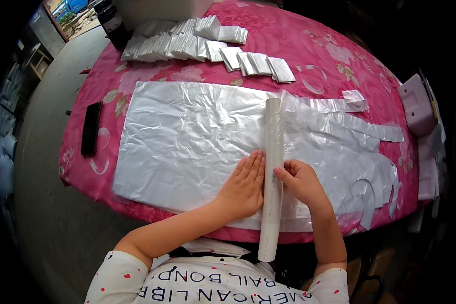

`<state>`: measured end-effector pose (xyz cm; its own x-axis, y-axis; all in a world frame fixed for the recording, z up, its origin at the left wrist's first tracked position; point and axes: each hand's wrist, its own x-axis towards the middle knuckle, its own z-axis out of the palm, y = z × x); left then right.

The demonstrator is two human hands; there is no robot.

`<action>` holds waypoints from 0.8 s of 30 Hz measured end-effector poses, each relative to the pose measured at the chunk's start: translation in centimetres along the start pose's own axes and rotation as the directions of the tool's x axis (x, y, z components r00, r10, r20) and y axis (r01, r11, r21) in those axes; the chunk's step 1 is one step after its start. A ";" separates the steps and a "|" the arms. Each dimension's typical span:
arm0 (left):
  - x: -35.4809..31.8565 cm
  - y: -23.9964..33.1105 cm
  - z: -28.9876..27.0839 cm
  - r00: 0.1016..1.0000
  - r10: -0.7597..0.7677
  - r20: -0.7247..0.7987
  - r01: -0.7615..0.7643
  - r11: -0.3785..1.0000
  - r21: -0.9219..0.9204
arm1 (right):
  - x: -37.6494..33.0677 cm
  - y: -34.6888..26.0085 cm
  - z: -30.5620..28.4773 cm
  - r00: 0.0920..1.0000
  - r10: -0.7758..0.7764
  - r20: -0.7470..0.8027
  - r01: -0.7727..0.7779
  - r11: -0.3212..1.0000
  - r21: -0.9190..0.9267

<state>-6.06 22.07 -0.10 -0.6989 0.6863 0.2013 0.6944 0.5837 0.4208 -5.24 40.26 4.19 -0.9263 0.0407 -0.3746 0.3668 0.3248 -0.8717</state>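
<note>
A stack of thin, clear-white plastic sheets lies spread over the table, its right side cut into loose strips and curved bands like apron ties. Across it, running away from me, rests a long white plastic pipe, its near end jutting past the table edge. My left hand lies flat on the sheets with fingers stretched forward, right against the pipe's left side. On the other side my right hand is closed, fingers curled and thumb tip at the pipe's edge. What its fingers pinch, if anything, is hidden.
Rows of small folded plastic packets stand at the back left of the pink flowered tablecloth. Behind them are a white box and a dark jar. A black phone lies left; a pinkish plastic chair stands right.
</note>
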 end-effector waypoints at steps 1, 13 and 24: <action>0.0 0.0 0.0 1.000 0.003 -0.007 -0.003 1.000 0.012 | 1.4 -0.3 0.0 1.000 0.017 0.017 -0.019 0.995 0.100; -0.1 -0.2 0.0 1.000 0.011 0.000 -0.011 0.999 0.051 | 13.9 -2.1 -2.5 0.934 -0.145 -0.326 0.357 0.382 0.852; 0.0 0.1 -0.3 1.000 0.009 0.009 -0.009 0.998 0.055 | 8.7 1.8 -22.7 0.564 0.159 -0.811 0.742 0.333 0.582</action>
<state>-5.99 22.01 0.18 -0.6912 0.6953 0.1971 0.7092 0.6002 0.3698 -14.59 62.62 6.52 -0.5338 0.8404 -0.0937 -0.5153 -0.4111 -0.7519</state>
